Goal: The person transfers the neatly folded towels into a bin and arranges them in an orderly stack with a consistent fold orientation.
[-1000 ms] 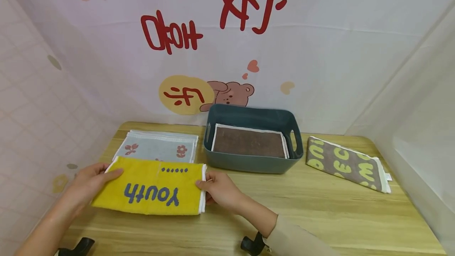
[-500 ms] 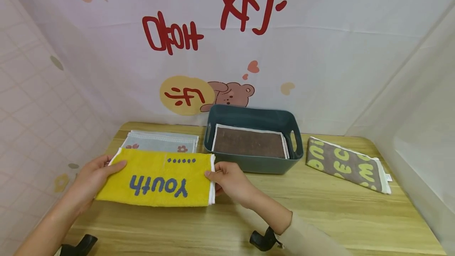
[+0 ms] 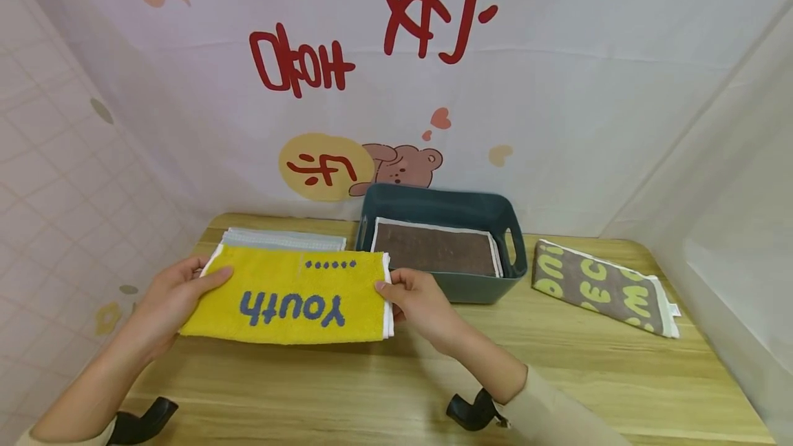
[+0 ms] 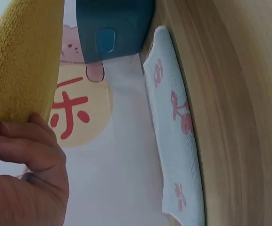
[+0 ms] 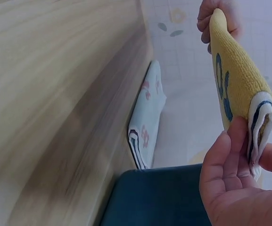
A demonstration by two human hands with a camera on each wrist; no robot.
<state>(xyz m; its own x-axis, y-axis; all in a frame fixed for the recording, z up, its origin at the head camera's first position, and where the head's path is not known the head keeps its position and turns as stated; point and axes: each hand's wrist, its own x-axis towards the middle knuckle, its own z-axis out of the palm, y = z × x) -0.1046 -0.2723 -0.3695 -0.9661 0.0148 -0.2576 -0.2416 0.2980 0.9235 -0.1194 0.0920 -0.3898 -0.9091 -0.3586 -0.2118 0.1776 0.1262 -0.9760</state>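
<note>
A folded yellow towel with "Youth" in blue-grey letters is held up off the table between both hands. My left hand pinches its left end, thumb on the top face; in the left wrist view the fingers curl under the cloth. At the other end my right hand pinches the white-edged short side. The folded layers of that edge show in the right wrist view, between thumb and fingers. Behind the yellow towel lies a folded pale blue towel with pink flowers, mostly covered by it in the head view.
A dark teal basket stands at the back middle, with a folded brown towel inside. On the right lies a folded grey-brown towel with yellow-green letters. A printed white cloth wall rises behind the wooden table.
Both hands have carried the yellow towel up and to the right, toward the basket. It now covers more of the pale blue towel in the head view.
</note>
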